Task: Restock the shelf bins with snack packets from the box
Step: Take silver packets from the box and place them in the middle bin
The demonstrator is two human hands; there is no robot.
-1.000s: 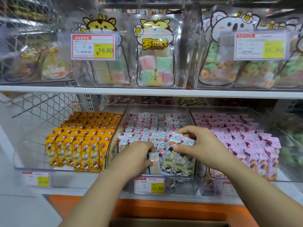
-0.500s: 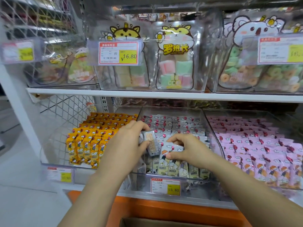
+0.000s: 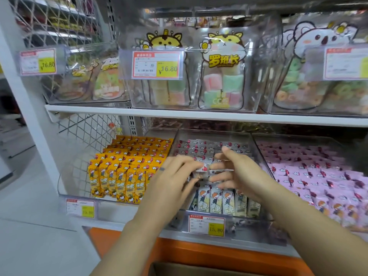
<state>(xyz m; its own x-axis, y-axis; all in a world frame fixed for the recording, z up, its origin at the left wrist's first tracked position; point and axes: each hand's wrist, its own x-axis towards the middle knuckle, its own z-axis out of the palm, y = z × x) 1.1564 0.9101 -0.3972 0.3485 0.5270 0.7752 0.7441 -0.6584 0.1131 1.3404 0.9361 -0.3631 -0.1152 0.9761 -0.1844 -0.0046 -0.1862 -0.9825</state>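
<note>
Frame centre: left hand (image 3: 175, 176) pinched a grey packet (image 3: 202, 171) above the middle bin (image 3: 215, 134). Right hand (image 3: 239, 172) was just beside it, fingers spread. The upright front row (image 3: 223, 200) lay directly below; blur hid the packet's long axis.

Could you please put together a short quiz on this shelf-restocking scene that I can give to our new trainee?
1. Where are the left hand and the right hand? A. in the cardboard box; B. over the middle bin of grey packets; C. on the top shelf.
2. True or false: the price tag on that bin's front reads 15.80.
3. Fill in the colour: the neighbouring packets to its left are ___.
Key: 1 B; 2 true; 3 orange.
</note>
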